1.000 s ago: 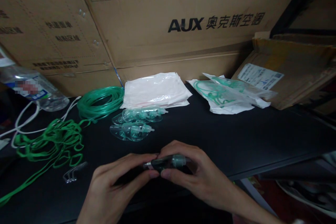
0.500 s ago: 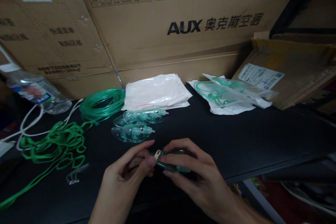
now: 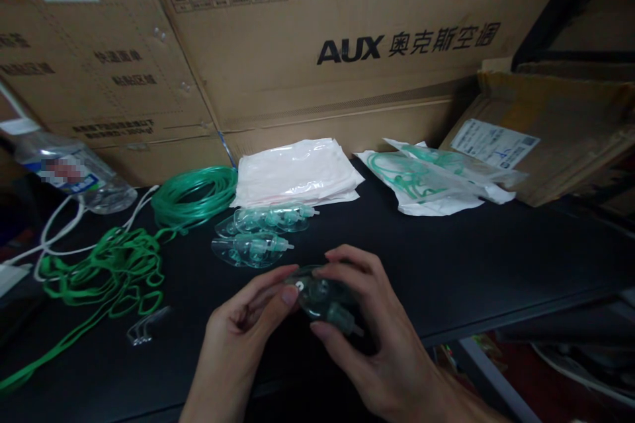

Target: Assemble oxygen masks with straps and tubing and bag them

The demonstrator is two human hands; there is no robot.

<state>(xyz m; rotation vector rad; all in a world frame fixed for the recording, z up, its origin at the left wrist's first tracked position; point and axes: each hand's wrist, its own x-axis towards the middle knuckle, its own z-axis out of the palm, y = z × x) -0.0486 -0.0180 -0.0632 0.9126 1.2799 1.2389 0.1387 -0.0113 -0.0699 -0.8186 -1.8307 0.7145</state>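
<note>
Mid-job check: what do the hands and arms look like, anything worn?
The left hand and right hand are both bare, with no gloves or rings visible. The forearms show no sleeves, watch or bracelet within the frame.

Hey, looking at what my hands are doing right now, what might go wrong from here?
The small pale piece at your left hand's thumb tip could slip and drop, since it offers little to grip.

The greenish mask in your right hand looks thin, so a hard squeeze might bend it.

The green straps lie in a tangle and may snag if one is pulled.
</note>
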